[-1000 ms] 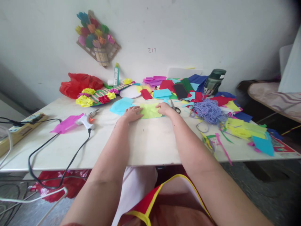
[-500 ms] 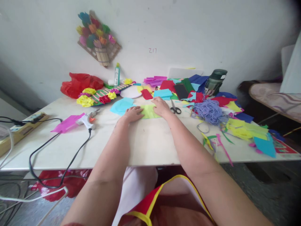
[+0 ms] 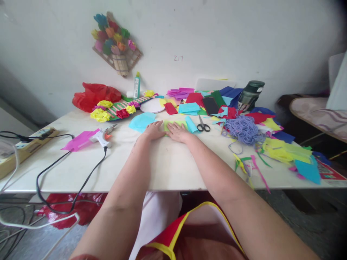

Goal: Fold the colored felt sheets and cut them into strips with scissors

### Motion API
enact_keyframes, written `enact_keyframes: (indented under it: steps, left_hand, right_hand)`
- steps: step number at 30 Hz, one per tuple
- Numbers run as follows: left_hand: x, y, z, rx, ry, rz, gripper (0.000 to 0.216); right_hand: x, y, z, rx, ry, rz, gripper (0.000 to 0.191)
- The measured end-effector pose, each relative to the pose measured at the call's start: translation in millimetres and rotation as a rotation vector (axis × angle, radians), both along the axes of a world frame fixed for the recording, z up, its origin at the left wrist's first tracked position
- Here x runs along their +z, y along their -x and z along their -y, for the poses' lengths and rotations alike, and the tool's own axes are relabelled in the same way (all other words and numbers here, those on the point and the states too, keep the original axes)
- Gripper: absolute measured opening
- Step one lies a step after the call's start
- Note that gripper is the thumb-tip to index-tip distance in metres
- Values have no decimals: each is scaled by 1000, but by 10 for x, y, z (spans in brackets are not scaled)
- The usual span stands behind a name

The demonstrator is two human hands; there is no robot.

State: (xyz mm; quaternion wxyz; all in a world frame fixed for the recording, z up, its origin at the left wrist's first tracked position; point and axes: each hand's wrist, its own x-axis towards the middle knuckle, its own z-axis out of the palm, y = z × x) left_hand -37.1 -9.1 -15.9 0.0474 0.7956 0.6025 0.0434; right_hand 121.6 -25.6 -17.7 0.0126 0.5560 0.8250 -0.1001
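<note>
My left hand [image 3: 153, 131] lies flat, fingers stretched, on the left part of a light green paper sheet [image 3: 176, 124] on the white table [image 3: 168, 166]. My right hand [image 3: 177, 132] lies flat beside it, pressing the same sheet, which now looks folded narrower. A light blue paper piece [image 3: 191, 124] curls up just right of the right hand. Black-handled scissors [image 3: 202, 125] lie a little further right. A larger light blue sheet [image 3: 141, 121] lies to the left of the left hand.
A glue gun [image 3: 102, 136] with black cord lies left, beside a pink sheet [image 3: 80, 140]. Purple yarn [image 3: 244, 129], coloured paper scraps [image 3: 282, 150], a dark bottle [image 3: 251, 94], a glue bottle [image 3: 136, 85], a red bag [image 3: 95, 95] and paper flowers [image 3: 101, 115] crowd the back and right.
My right hand slid left across the green sheet until it sits next to the left hand; the sheet now shows narrower. The left hand stayed put.
</note>
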Motion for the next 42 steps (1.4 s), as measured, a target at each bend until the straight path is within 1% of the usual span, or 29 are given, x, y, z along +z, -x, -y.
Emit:
enact_keyframes:
  steps: [5,8,10,14,17,24,30,36,42]
  left_hand:
    - [30,-4,35,74,12,9,86]
    - [52,-8,69,77,33,12,84]
    - [64,-15,87,43,24,6,81]
    - [76,-50,106,-94,-26,-11,70]
    - [74,-91,104,-150,-8,-34,63]
    - [76,-133,84,-147,82,-65,59]
    - [68,-130,98,-102,69,-64,62]
    - [8,-121,72,-113,79,-38,62]
    - [-9,-106,43,-110,98,-50,60]
  right_hand:
    - [27,-2,36,-6,10,-5,61]
    - [43,-2,55,-8,7,-5,59]
    - [45,-1,56,-6,5,-2,58]
    - [24,-1,38,-1,-10,12,58]
    - [5,0,28,2,-21,13,58]
    - [11,30,36,-20,-7,18,60]
    - [11,-97,3,-99,-10,4,60]
    - [9,-252,-27,-198,-26,-2,63]
    - [16,-236,-13,-212,-19,-16,64]
